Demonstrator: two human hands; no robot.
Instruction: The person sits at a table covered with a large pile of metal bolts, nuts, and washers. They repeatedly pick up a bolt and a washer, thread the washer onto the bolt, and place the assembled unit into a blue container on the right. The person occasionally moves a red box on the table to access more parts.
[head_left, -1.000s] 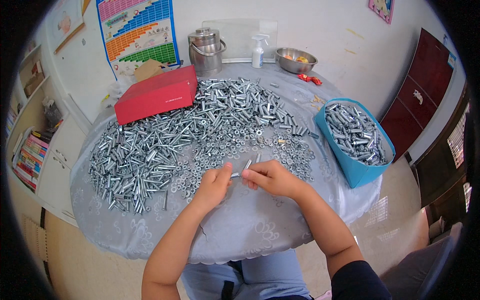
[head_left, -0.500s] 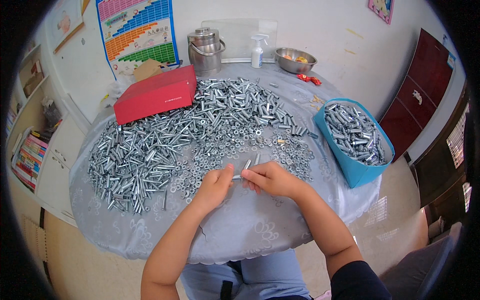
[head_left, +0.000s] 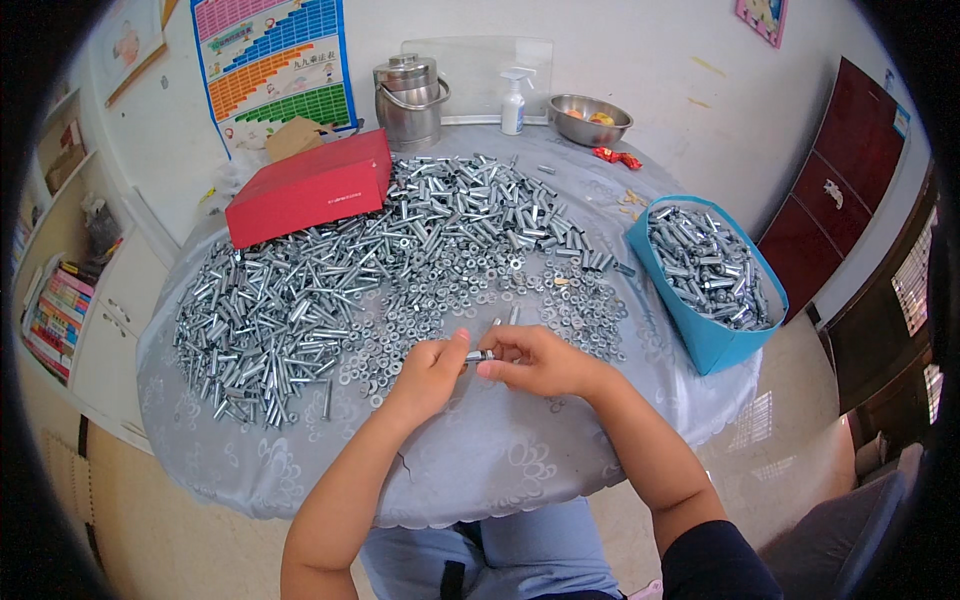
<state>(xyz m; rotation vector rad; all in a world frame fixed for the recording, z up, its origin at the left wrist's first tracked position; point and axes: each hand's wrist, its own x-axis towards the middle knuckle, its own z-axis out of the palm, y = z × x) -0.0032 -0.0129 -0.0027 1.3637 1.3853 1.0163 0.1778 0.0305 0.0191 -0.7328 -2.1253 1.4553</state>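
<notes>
Low over the near part of the table, my left hand (head_left: 430, 376) is closed round a short silver metal bolt (head_left: 476, 355) that sticks out to the right past the thumb. My right hand (head_left: 540, 362) has its thumb and curled fingers at the bolt's free end; whether a nut or washer is in that pinch cannot be made out. Just beyond the right fingers lie a couple of metal sleeves (head_left: 514, 315), partly hidden. Loose nuts and washers (head_left: 420, 305) spread in front of both hands.
Long bolts (head_left: 265, 345) are heaped at left, metal sleeves (head_left: 480, 205) at the back. A red box (head_left: 310, 190) rests on the heap. At right stands a blue bin (head_left: 715, 345) full of assembled metal pieces. Behind are a steel pot (head_left: 410, 115), spray bottle (head_left: 513, 108) and steel bowl (head_left: 590, 128).
My right fingers have shifted and curled at the bolt's end, the thumb dropping slightly lower. My left hand keeps its hold in nearly the same place.
</notes>
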